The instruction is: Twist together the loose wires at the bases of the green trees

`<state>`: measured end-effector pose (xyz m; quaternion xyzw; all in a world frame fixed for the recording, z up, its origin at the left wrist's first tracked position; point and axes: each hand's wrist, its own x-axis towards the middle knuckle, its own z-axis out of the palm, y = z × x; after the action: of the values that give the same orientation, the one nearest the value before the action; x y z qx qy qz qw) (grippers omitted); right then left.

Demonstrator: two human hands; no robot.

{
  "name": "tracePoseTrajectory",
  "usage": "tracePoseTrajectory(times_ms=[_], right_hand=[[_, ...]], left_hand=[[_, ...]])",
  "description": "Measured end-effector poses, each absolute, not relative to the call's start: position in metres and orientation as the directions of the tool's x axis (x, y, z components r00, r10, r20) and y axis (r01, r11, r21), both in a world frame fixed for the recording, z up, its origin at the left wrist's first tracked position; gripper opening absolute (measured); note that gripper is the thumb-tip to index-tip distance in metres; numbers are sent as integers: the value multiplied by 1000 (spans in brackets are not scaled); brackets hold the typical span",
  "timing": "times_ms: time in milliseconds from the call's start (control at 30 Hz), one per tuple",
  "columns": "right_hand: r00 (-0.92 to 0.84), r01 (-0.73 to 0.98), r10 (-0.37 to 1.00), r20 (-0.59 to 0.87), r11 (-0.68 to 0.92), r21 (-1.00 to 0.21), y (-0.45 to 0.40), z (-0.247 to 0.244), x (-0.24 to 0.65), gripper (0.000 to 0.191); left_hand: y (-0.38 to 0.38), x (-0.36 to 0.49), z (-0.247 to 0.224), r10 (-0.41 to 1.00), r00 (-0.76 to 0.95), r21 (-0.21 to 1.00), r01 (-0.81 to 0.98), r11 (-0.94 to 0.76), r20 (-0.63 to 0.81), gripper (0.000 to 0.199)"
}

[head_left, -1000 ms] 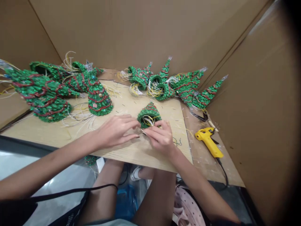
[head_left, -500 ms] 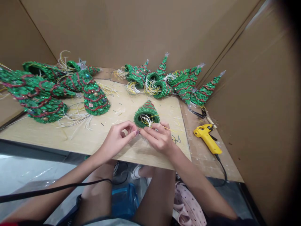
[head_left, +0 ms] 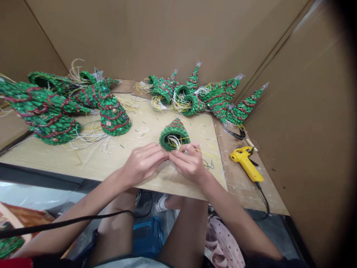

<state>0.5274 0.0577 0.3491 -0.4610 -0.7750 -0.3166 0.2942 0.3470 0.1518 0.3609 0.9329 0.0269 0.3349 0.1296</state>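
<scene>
A small green Christmas tree ornament [head_left: 175, 126] lies on its side with its hollow base facing me. White and yellow wires [head_left: 174, 142] come out of the opening. My right hand [head_left: 188, 162] is closed at the lower right of the rim, with wires running into its fingers. Just below the rim, my left hand [head_left: 146, 162] is closed in a pinch, its fingertips meeting those of the right hand. What lies between the left fingertips is hidden.
Several decorated trees [head_left: 115, 115] stand or lie on the left, others [head_left: 219, 98] at the back right, many trailing wires. A yellow glue gun [head_left: 247, 163] and dark cutters [head_left: 235, 133] lie on cardboard at the right. Wire scraps [head_left: 143, 130] litter the board [head_left: 134, 108].
My left hand has closed and moved slightly right, against the right fingertips. The right hand stays at the rim. An orange bag-like thing has come into view at the lower left.
</scene>
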Motion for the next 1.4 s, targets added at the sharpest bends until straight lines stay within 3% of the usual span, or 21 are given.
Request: tracePoseTrajectory(times_ms=[100, 200, 267, 333, 400, 467, 533, 600, 767, 933, 1133, 1233, 1400], right_hand=[[-413, 896, 543, 731, 386, 220, 58, 349, 526, 16], [-418, 890, 522, 743, 397, 222, 58, 350, 526, 15], [-409, 897, 504, 761, 378, 231, 58, 351, 526, 13], [-395, 908, 493, 775, 339, 247, 57, 351, 527, 14], [-392, 913, 482, 784, 308, 267, 56, 351, 528, 14], [-404, 909, 465, 788, 305, 286, 55, 350, 530, 14], [-426, 897, 448, 786, 320, 304, 55, 349, 531, 15], [-444, 888, 437, 782, 331, 320, 54, 349, 532, 16], [-484, 869, 406, 776, 324, 373, 54, 353, 531, 14], [-497, 864, 417, 761, 317, 390, 52, 357, 530, 19], [-509, 859, 438, 741, 320, 400, 51, 357, 530, 19], [-508, 859, 445, 737, 323, 397, 51, 357, 529, 18], [-493, 866, 443, 749, 332, 374, 51, 357, 528, 17]], left_hand=[[161, 345, 360, -52, 806, 70, -115, -991, 589, 23], [163, 343, 362, -75, 811, 95, -158, -983, 581, 23], [159, 342, 363, 61, 796, 268, -129, -955, 602, 17], [151, 341, 363, 326, 756, 560, -64, -826, 567, 12], [142, 341, 363, 593, 715, 858, -19, -513, 370, 18], [133, 341, 363, 685, 723, 995, -21, -103, 86, 26], [125, 343, 362, 614, 778, 968, -27, 249, -136, 29], [120, 345, 362, 502, 821, 858, -32, 513, -270, 26], [113, 352, 359, 338, 859, 510, -108, 853, -384, 8], [105, 357, 356, 322, 853, 292, -212, 933, -411, 19], [99, 362, 356, 346, 831, 219, -275, 936, -435, 20], [98, 363, 356, 430, 782, 336, -297, 894, -451, 11], [102, 361, 354, 654, 689, 741, -253, 622, -313, 9]])
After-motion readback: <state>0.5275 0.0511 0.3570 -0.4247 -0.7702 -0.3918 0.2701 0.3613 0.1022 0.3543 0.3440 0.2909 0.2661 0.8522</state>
